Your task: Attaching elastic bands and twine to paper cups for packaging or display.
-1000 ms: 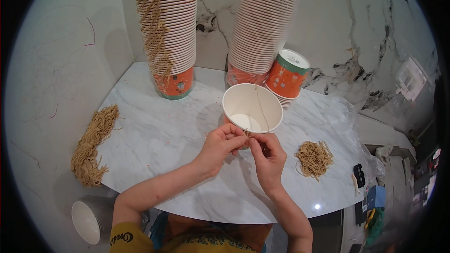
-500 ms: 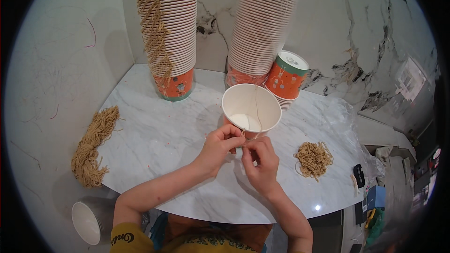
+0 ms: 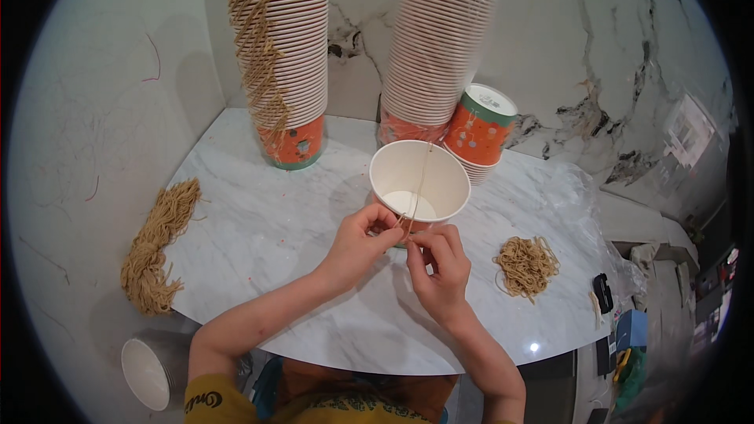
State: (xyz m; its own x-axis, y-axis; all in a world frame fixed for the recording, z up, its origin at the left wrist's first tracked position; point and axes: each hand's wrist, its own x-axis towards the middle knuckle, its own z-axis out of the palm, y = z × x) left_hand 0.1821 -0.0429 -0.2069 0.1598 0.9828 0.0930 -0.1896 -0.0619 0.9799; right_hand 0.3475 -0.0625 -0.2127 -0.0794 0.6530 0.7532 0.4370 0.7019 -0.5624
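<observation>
A white paper cup (image 3: 419,180) stands open in the middle of the marble table (image 3: 267,220). A thin tan string (image 3: 422,180) runs across its mouth from the far rim down to the near rim. My left hand (image 3: 357,243) pinches the string's near end at the cup's front rim. My right hand (image 3: 440,271) is beside it, fingers closed on the same string just below the rim. Both hands touch each other at the fingertips.
Two tall stacks of paper cups (image 3: 287,47) (image 3: 436,47) stand at the back, the left one hung with strings. An orange lidded cup (image 3: 481,126) leans by the right stack. String bundles lie at the left (image 3: 157,243) and right (image 3: 526,265). A bin (image 3: 149,365) sits below the table.
My right hand has slid slightly down and toward me along the string. The cup and left hand have stayed almost in place.
</observation>
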